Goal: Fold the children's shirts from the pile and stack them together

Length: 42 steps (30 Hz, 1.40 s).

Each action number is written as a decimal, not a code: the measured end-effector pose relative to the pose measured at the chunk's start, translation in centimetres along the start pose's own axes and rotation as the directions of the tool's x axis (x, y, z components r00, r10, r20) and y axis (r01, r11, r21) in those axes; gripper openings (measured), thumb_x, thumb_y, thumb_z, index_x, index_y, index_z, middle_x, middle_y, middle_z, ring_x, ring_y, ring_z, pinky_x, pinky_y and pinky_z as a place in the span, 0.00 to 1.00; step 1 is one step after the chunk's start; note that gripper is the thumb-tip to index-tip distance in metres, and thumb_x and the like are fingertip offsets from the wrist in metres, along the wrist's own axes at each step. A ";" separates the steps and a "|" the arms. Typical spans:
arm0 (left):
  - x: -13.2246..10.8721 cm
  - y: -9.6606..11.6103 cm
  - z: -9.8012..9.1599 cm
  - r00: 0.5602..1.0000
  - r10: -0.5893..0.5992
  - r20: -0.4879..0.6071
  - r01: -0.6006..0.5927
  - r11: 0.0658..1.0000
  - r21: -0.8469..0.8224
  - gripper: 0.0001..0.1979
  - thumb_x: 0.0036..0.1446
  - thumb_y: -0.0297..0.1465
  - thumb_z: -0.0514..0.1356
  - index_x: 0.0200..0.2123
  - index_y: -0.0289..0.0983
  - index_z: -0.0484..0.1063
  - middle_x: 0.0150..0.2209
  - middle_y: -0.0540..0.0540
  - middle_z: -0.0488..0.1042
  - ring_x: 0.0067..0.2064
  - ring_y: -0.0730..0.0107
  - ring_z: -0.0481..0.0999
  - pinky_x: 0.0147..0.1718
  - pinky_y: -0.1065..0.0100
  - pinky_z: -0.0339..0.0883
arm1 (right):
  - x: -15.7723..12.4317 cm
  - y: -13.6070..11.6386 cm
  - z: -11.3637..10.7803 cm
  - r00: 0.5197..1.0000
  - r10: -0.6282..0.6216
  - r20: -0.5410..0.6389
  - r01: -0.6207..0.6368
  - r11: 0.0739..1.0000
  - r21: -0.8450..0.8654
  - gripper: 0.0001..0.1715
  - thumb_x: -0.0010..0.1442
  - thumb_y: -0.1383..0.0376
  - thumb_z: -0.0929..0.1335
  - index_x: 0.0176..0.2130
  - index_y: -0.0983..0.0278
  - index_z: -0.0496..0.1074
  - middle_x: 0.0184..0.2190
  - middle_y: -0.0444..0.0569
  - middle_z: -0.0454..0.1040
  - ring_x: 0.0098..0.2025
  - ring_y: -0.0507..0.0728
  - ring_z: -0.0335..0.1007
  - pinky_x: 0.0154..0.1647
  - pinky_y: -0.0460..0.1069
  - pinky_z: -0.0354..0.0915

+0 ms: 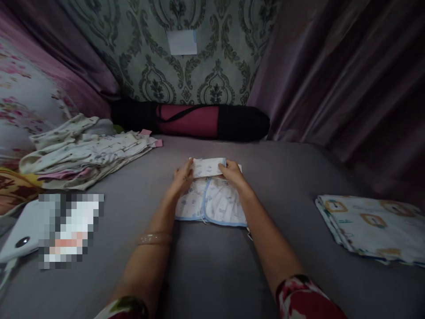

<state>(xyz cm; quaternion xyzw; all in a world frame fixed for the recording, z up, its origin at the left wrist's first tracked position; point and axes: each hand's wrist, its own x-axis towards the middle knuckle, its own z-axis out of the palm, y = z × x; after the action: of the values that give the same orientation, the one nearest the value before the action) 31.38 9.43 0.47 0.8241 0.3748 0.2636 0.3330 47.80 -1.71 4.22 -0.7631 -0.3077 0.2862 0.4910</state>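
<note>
A small white baby garment (224, 206) with blue edging and a faint print lies on the grey sheet in front of me. Its upper part is folded over and raised between both hands. My left hand (185, 176) pinches the left end of this folded part, thumb on top. At the other end, my right hand (232, 172) grips the cloth with thumb and fingers closed. The lower half of the garment rests flat, with thin ties showing at its bottom edge.
Piled baby clothes (96, 153) lie at the left, above a white device (33, 226) with a cable and a blurred-out item. Folded printed cloths (372, 226) sit at the right. A black and pink rolled bag (189, 120) lies along the patterned wall.
</note>
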 end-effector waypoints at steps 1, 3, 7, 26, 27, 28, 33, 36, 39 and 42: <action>-0.1 -0.1 0.2 0.999 -0.007 0.039 0.003 0.995 0.096 0.27 0.59 0.27 0.49 0.63 0.41 0.59 0.63 0.40 0.65 0.66 0.57 0.60 0.64 0.44 0.43 | 0.0 0.1 -0.3 0.999 -0.022 -0.028 0.018 0.989 -0.147 0.09 0.63 0.66 0.64 0.39 0.65 0.74 0.37 0.49 0.79 0.40 0.56 0.76 0.39 0.47 0.70; -0.2 -0.3 0.4 0.995 -0.018 0.100 -0.006 0.970 0.243 0.29 0.60 0.26 0.49 0.65 0.41 0.56 0.65 0.39 0.61 0.68 0.56 0.54 0.64 0.40 0.40 | -0.3 0.2 -0.8 0.997 -0.059 -0.056 0.030 0.908 -0.418 0.11 0.62 0.64 0.64 0.40 0.65 0.75 0.40 0.53 0.79 0.44 0.58 0.75 0.43 0.49 0.68; -0.4 0.0 0.1 0.989 -0.023 0.146 -0.036 0.921 0.388 0.29 0.62 0.27 0.47 0.67 0.41 0.52 0.67 0.39 0.57 0.69 0.57 0.51 0.64 0.42 0.44 | -1.4 -0.1 -1.1 0.995 -0.076 -0.062 0.013 0.733 -0.681 0.15 0.64 0.61 0.63 0.46 0.64 0.73 0.46 0.58 0.77 0.50 0.62 0.72 0.47 0.51 0.65; -0.9 5.5 1.0 0.964 0.183 0.191 -0.256 0.826 0.503 0.26 0.64 0.26 0.44 0.65 0.32 0.56 0.67 0.37 0.57 0.69 0.58 0.51 0.66 0.49 0.44 | -3.0 -0.1 3.0 0.854 -0.472 0.220 0.461 0.490 -0.740 0.31 0.68 0.66 0.54 0.66 0.76 0.54 0.69 0.59 0.52 0.71 0.63 0.40 0.69 0.59 0.37; -0.8 5.2 1.3 0.965 0.181 0.191 -0.255 0.819 0.514 0.26 0.65 0.26 0.44 0.65 0.31 0.55 0.67 0.37 0.57 0.69 0.57 0.51 0.66 0.49 0.43 | -3.1 0.0 3.2 0.853 -0.466 0.233 0.469 0.491 -0.734 0.32 0.68 0.66 0.54 0.67 0.76 0.54 0.69 0.58 0.51 0.71 0.62 0.40 0.70 0.58 0.36; -0.8 4.8 1.5 0.965 0.179 0.191 -0.255 0.812 0.525 0.26 0.65 0.27 0.44 0.66 0.30 0.55 0.67 0.36 0.57 0.70 0.57 0.50 0.66 0.49 0.43 | -3.1 0.2 3.3 0.854 -0.462 0.241 0.472 0.493 -0.731 0.32 0.67 0.66 0.54 0.67 0.76 0.54 0.69 0.58 0.51 0.71 0.62 0.40 0.70 0.58 0.36; -0.7 3.5 1.8 0.961 0.155 0.230 -0.260 0.794 0.549 0.26 0.68 0.32 0.40 0.66 0.29 0.53 0.68 0.37 0.55 0.70 0.56 0.48 0.66 0.51 0.43 | -2.8 1.3 3.5 0.865 -0.428 0.261 0.466 0.494 -0.734 0.33 0.67 0.64 0.55 0.67 0.73 0.53 0.69 0.55 0.50 0.71 0.60 0.39 0.70 0.57 0.34; -0.6 3.3 2.1 0.958 0.094 0.269 -0.236 0.791 0.564 0.26 0.69 0.33 0.40 0.66 0.32 0.55 0.68 0.37 0.55 0.69 0.56 0.51 0.66 0.50 0.44 | -2.6 1.8 3.7 0.882 -0.386 0.271 0.448 0.508 -0.736 0.32 0.67 0.64 0.54 0.67 0.72 0.54 0.69 0.54 0.52 0.71 0.59 0.42 0.70 0.56 0.35; -0.3 3.0 2.4 0.959 0.058 0.277 -0.212 0.795 0.568 0.26 0.69 0.34 0.41 0.66 0.33 0.55 0.68 0.38 0.54 0.69 0.56 0.50 0.66 0.49 0.44 | -2.5 1.9 3.8 0.888 -0.376 0.266 0.439 0.517 -0.734 0.32 0.67 0.64 0.54 0.67 0.71 0.55 0.69 0.53 0.53 0.70 0.59 0.43 0.70 0.56 0.36; -0.2 2.9 2.4 0.958 0.058 0.279 -0.211 0.803 0.557 0.26 0.69 0.34 0.40 0.66 0.34 0.55 0.68 0.39 0.54 0.70 0.56 0.49 0.66 0.49 0.43 | -2.6 1.6 3.7 0.894 -0.356 0.273 0.433 0.526 -0.732 0.32 0.67 0.64 0.54 0.67 0.71 0.54 0.69 0.53 0.52 0.71 0.58 0.42 0.70 0.55 0.35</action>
<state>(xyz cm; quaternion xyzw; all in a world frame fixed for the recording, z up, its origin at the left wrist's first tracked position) 34.18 6.98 1.00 0.9372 0.3327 0.0542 0.0898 43.70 -2.06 1.75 -0.7950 -0.5863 0.0400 0.1503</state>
